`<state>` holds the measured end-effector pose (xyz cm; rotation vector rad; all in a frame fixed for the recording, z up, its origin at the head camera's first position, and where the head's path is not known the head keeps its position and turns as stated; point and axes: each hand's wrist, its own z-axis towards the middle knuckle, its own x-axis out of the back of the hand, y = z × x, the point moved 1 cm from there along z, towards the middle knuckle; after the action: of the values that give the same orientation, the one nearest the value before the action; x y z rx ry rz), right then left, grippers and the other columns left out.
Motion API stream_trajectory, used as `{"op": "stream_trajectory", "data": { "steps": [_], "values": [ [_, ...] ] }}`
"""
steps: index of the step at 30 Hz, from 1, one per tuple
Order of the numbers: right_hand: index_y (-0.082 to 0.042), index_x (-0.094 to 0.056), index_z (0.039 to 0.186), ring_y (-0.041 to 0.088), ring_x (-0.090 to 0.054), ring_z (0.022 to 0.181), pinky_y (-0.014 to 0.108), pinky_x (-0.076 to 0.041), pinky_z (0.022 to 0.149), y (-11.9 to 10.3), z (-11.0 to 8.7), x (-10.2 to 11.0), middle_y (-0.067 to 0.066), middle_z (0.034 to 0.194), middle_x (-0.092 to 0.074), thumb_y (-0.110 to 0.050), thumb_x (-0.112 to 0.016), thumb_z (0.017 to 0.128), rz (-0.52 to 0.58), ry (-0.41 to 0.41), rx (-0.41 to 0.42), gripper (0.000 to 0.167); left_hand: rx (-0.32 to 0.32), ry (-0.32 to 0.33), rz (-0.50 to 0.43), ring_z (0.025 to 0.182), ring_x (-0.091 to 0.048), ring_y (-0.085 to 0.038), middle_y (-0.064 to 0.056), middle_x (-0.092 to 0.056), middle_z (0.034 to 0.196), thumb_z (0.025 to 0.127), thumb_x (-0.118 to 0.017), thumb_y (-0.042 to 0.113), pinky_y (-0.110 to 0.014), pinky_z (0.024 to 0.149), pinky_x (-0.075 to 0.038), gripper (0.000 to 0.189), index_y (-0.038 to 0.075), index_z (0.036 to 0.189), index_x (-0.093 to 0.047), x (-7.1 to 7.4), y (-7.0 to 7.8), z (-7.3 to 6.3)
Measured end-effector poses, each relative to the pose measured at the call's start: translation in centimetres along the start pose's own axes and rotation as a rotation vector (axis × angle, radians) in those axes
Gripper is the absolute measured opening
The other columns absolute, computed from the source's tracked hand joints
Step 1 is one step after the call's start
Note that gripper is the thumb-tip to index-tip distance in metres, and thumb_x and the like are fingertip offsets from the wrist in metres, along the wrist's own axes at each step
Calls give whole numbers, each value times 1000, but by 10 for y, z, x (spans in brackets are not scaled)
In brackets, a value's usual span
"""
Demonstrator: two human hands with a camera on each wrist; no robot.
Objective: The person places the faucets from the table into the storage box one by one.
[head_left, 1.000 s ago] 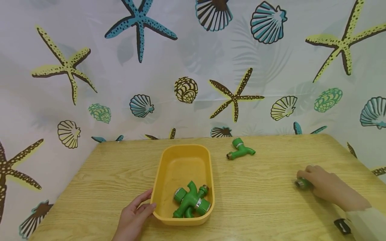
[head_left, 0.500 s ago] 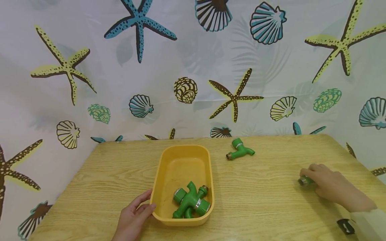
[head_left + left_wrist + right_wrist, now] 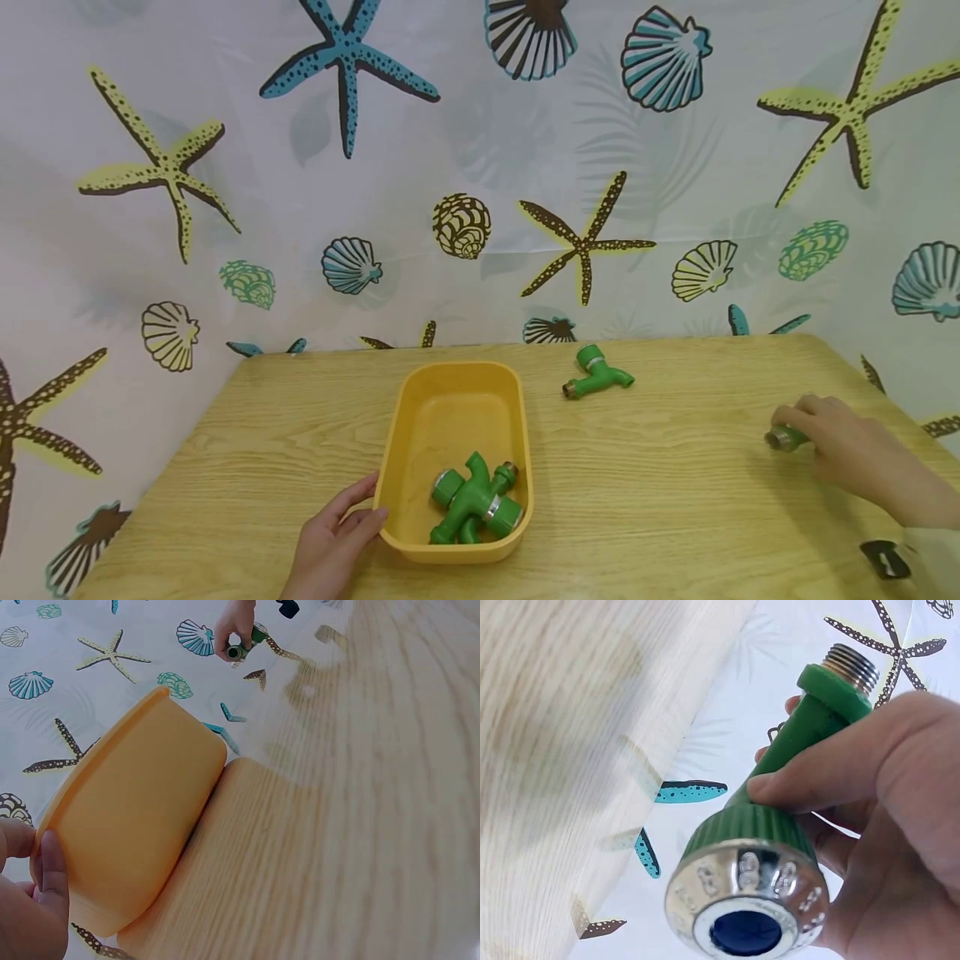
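Observation:
My right hand [image 3: 851, 450] grips a green plastic tap [image 3: 795, 739] with a threaded metal end and a chrome-rimmed knob with a dark blue centre. In the right wrist view the thumb presses on its body; in the head view mostly the threaded end shows. The hand appears raised, with a shadow on the table below. At the near left corner of a yellow plastic tray [image 3: 465, 417], my left hand [image 3: 333, 533] pinches the rim between thumb and fingers. Green taps [image 3: 474, 500] lie crossed in the tray's near end.
Another green tap [image 3: 600, 377] lies on the wooden table [image 3: 645, 500], behind and right of the tray. A patterned curtain [image 3: 405, 167] closes off the back and sides. A black strap piece [image 3: 887, 558] shows by the right sleeve.
My right hand, holding the tap, has moved to the right and slightly up in the head view. The left hand and tray have stayed put.

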<state>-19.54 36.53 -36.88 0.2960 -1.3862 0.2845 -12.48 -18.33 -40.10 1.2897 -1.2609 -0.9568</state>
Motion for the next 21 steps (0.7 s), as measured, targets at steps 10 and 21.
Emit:
{"op": "stream_trajectory", "data": {
  "steps": [10,21],
  "values": [
    [-6,-65,93,25,-46,64,28,-28,45,-1,0,6,11,82,-54,28,-59,61,-18,70,26,48,-9,-8,-21,91,-63,-13,-18,-50,130,92,-66,6,-23,76,-53,51,-5,138,-48,0,0,0],
    [-7,-64,91,22,-42,62,27,-25,44,2,-4,11,10,82,-53,29,-58,62,-32,99,25,46,-7,-10,-29,91,-63,-12,-18,-50,131,92,-66,7,-23,76,-53,52,-4,139,-48,0,-1,0]
  ]
}}
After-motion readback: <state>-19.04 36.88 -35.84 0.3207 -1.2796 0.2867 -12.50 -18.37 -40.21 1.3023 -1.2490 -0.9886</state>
